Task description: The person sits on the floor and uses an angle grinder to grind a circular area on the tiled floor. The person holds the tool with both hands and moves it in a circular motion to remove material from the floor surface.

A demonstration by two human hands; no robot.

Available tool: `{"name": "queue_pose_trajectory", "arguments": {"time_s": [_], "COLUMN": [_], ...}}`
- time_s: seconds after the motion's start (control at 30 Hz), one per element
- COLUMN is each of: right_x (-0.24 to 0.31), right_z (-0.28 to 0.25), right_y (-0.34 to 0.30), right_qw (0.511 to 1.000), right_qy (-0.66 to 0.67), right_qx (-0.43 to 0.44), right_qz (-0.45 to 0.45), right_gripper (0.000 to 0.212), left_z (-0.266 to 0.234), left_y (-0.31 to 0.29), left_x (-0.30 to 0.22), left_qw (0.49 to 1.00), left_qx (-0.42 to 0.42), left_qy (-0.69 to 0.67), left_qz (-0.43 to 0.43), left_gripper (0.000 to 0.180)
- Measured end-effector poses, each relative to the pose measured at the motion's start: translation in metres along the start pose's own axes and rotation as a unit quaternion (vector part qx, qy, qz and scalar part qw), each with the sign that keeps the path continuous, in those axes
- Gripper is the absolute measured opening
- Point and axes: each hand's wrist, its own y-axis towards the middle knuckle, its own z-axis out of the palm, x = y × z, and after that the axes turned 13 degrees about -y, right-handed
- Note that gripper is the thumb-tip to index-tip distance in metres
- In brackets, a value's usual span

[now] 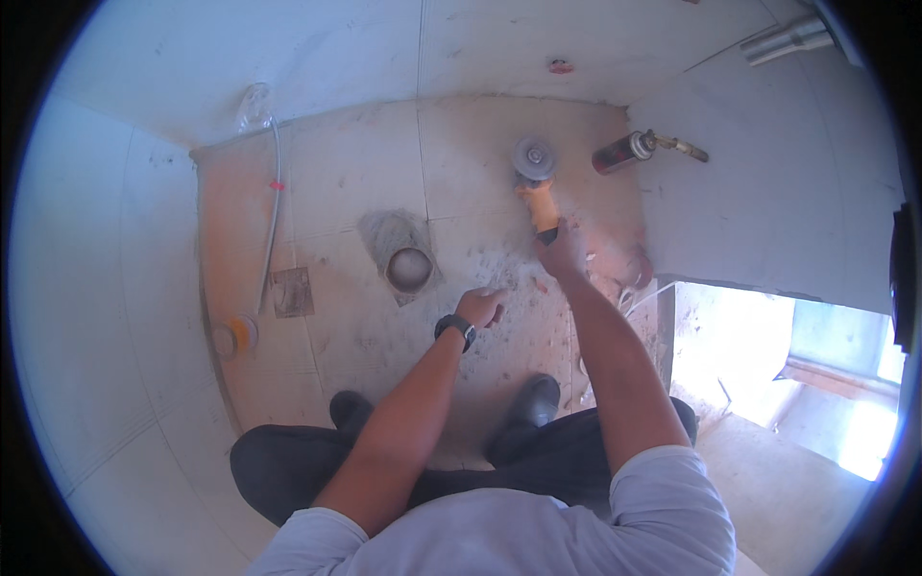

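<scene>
A yellow and black angle grinder (pixel 542 206) with a round grey disc points away from me over the tiled floor, right of the middle. My right hand (pixel 564 252) is closed around its near end. Whether the disc touches the floor I cannot tell. My left hand (pixel 479 307), with a dark watch (pixel 455 331) at its wrist, hovers low over a smudged patch of floor. Its fingers are loosely bent and apart, and nothing shows in them. Left of that hand is a round drain hole (pixel 409 270) with grey, scraped edges.
Against the right wall stands a gas torch (pixel 634 152) on a dark canister. A grey hose (pixel 273 216) runs along the left side, near a roll of yellow tape (pixel 238 334). A square floor patch (pixel 291 292) lies beside it. A bright doorway (pixel 735 336) opens at right.
</scene>
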Motion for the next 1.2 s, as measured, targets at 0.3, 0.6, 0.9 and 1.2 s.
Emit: {"name": "queue_pose_trajectory", "arguments": {"time_s": [0.3, 0.6, 0.9, 1.2], "right_x": [0.023, 0.001, -0.165, -0.281], "right_z": [-0.011, -0.147, -0.433, -0.432], "right_y": [-0.006, -0.085, -0.351, -0.638], "right_qw": [0.992, 0.973, 0.683, 0.813], "right_qy": [-0.036, 0.036, 0.691, 0.413], "right_qx": [0.077, 0.227, 0.227, 0.203], "right_qz": [0.091, -0.004, 0.069, 0.356], "right_gripper": [0.066, 0.059, 0.057, 0.047], "left_z": [-0.002, 0.059, 0.137, 0.309], "left_y": [0.017, -0.163, -0.426, -0.469], "left_x": [-0.007, -0.099, -0.289, -0.186], "left_qw": [1.0, 0.84, 0.783, 0.835], "left_qx": [-0.016, -0.025, 0.25, 0.095], "left_qy": [0.012, 0.54, 0.526, 0.476], "left_qz": [-0.001, 0.05, -0.221, -0.259], "left_gripper": [0.042, 0.094, 0.084, 0.085]}}
